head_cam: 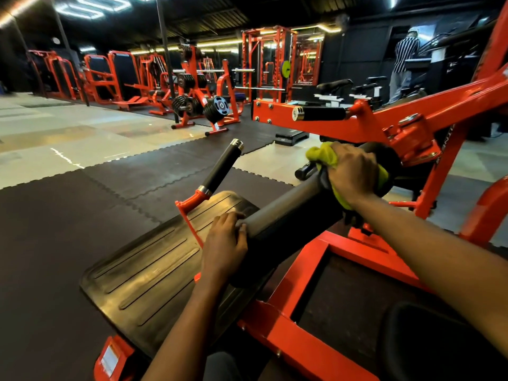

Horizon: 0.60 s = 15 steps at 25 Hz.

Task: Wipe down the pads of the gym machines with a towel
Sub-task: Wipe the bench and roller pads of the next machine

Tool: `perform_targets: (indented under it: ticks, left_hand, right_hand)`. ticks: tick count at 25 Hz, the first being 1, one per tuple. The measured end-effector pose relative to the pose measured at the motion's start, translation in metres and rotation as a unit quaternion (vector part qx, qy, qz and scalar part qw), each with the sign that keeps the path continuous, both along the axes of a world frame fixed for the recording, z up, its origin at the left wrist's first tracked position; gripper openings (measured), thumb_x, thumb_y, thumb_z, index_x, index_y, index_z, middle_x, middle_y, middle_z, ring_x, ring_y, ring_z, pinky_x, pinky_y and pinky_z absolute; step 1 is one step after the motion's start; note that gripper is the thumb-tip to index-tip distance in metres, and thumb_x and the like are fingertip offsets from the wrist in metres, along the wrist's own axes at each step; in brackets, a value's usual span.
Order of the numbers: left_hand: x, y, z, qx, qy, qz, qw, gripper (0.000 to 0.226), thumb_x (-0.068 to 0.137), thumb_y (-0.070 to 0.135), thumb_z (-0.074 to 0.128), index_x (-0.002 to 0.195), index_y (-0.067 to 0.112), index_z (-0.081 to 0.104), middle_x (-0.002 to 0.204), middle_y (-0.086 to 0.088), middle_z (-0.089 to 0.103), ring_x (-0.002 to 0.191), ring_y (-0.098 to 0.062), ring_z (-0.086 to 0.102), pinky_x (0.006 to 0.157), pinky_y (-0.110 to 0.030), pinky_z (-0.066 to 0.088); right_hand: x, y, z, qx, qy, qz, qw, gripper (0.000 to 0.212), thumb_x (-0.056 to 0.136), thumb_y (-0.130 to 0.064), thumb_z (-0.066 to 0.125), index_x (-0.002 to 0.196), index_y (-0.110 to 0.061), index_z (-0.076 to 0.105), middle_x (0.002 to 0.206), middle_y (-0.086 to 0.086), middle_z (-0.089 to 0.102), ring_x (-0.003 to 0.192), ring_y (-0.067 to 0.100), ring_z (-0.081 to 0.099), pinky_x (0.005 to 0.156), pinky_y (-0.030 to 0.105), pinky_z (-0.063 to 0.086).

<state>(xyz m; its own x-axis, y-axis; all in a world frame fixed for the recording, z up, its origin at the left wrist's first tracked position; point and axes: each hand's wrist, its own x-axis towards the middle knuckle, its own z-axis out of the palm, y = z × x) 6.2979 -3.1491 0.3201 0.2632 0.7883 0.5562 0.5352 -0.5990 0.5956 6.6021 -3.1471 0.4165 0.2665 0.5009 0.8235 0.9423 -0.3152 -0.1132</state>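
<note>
Towel (324,156), bunched and yellow-green, sits under my right hand (351,174), whose fingers curl round it and clamp it onto the far end of the roller pad (286,215). My left hand (225,243) curls over the pad's near end, I judge to stop it turning while I wipe.

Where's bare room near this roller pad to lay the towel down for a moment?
The ribbed footplate left of the left hand is bare, and so is the floor mat beyond it. The roller pad between the hands is free too. Crowded: around the right hand and towel, boxed by the red frame.
</note>
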Motion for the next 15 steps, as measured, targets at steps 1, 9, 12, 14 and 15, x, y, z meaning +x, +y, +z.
perform_targets:
  ticks: [1, 9, 12, 14, 15]
  left_hand:
    - [0.004, 0.004, -0.002, -0.007, 0.006, 0.002, 1.0, 0.024, 0.1, 0.022, 0.053, 0.122, 0.017, 0.06, 0.126, -0.002, 0.06, 0.114, -0.009, 0.047, 0.09, -0.024, 0.036]
    - [0.015, 0.014, -0.013, -0.03, 0.026, 0.047, 0.998, 0.036, 0.095, 0.042, 0.033, 0.11, 0.021, 0.059, 0.102, 0.004, 0.06, 0.096, -0.013, 0.052, 0.084, -0.038, 0.048]
    - [0.017, 0.014, -0.012, -0.028, 0.033, 0.059, 0.997, 0.027, 0.101, 0.036, 0.038, 0.108, 0.02, 0.058, 0.099, 0.002, 0.06, 0.093, -0.014, 0.052, 0.082, -0.039, 0.047]
    - [0.017, 0.012, -0.014, -0.025, 0.022, 0.068, 0.997, 0.019, 0.103, 0.03, 0.043, 0.105, 0.018, 0.058, 0.098, 0.0, 0.06, 0.092, -0.016, 0.051, 0.082, -0.039, 0.046]
    - [0.016, 0.011, -0.015, -0.022, 0.011, 0.074, 0.997, 0.017, 0.103, 0.028, 0.044, 0.103, 0.017, 0.057, 0.098, -0.001, 0.059, 0.092, -0.017, 0.05, 0.082, -0.039, 0.045]
  right_hand:
    - [0.02, 0.001, 0.008, 0.006, -0.003, -0.016, 1.0, 0.016, 0.089, -0.028, 0.06, 0.103, -0.02, 0.063, 0.097, 0.01, 0.07, 0.088, 0.038, 0.064, 0.077, 0.044, 0.046]
    - [0.052, 0.011, 0.029, -0.064, 0.009, -0.023, 0.998, 0.032, 0.086, -0.046, 0.069, 0.109, -0.024, 0.062, 0.098, 0.011, 0.071, 0.091, 0.037, 0.065, 0.082, 0.046, 0.045]
    - [-0.015, -0.006, 0.0, -0.122, -0.027, 0.078, 0.989, 0.036, 0.084, -0.042, 0.069, 0.117, -0.029, 0.063, 0.1, 0.006, 0.073, 0.089, 0.036, 0.068, 0.069, 0.039, 0.047]
    - [-0.064, -0.017, -0.021, -0.131, -0.033, 0.131, 0.982, 0.039, 0.083, -0.04, 0.068, 0.121, -0.03, 0.063, 0.102, 0.002, 0.073, 0.089, 0.033, 0.069, 0.063, 0.036, 0.046]
    - [-0.087, -0.021, -0.032, -0.132, -0.036, 0.153, 0.979, 0.039, 0.083, -0.04, 0.068, 0.12, -0.03, 0.063, 0.102, 0.001, 0.073, 0.088, 0.032, 0.069, 0.062, 0.035, 0.046]
